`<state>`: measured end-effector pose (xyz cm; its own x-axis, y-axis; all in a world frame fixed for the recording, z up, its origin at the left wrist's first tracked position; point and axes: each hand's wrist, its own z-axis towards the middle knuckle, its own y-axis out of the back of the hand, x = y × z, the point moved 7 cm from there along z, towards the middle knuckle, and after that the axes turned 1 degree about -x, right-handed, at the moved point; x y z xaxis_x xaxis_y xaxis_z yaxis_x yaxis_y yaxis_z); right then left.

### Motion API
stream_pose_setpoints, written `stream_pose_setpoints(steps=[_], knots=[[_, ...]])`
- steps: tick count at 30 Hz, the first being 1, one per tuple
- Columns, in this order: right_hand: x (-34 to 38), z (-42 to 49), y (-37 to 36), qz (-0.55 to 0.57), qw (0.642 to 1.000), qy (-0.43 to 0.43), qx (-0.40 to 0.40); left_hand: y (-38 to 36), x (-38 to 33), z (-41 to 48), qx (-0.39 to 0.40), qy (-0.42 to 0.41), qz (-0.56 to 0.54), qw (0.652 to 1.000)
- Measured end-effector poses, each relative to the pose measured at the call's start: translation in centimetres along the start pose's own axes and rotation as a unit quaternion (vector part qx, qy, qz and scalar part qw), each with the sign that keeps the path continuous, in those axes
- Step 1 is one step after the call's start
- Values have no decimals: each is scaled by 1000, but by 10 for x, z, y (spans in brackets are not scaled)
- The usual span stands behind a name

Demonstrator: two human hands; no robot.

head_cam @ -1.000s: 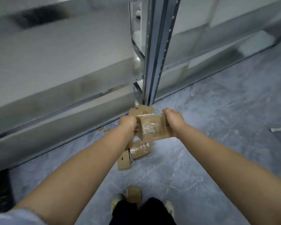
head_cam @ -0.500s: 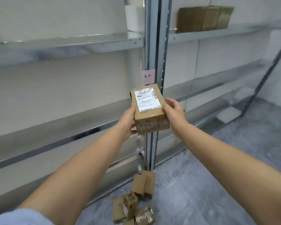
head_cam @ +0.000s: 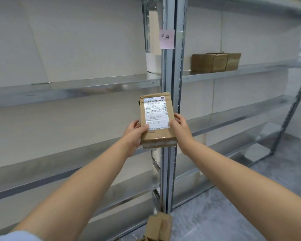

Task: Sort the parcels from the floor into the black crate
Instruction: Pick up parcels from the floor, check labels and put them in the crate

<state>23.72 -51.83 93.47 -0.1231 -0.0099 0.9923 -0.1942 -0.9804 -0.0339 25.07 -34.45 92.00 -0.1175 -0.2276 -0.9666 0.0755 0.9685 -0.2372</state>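
Observation:
A brown cardboard parcel with a white shipping label facing me is held up at chest height in front of the metal shelving. My left hand grips its lower left side, thumb on the label. My right hand grips its lower right side, thumb on the label's corner. More brown parcels lie on the floor at the foot of the shelf upright, at the bottom edge of the view. No black crate is in view.
Grey metal shelving fills the view, with a central upright carrying a pink handwritten note. Three brown boxes sit on the upper right shelf. Grey marbled floor lies at the lower right.
I have lifted the parcel from the floor pile up to chest height with both hands, and turned its label toward me. The view has tilted up from floor to shelves.

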Motion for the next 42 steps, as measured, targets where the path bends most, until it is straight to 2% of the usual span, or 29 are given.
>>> stream_pose_setpoints(steps=[8,15,25,35,42], knots=[[4,-11,-49,33,996,-30,79,28,-25,-45,-39,-64,34,997],[-26,-63,-158,65,972,-86,207,134,-23,-118,-170,-51,49,983],[-28,-187,-297,77,931,-117,336,266,-38,-258,-268,-68,52,960],[-16,-338,-435,87,910,-124,387,400,-62,-409,-328,-68,95,938],[-38,-429,-531,64,901,-137,406,494,-60,-492,-349,-28,129,928]])
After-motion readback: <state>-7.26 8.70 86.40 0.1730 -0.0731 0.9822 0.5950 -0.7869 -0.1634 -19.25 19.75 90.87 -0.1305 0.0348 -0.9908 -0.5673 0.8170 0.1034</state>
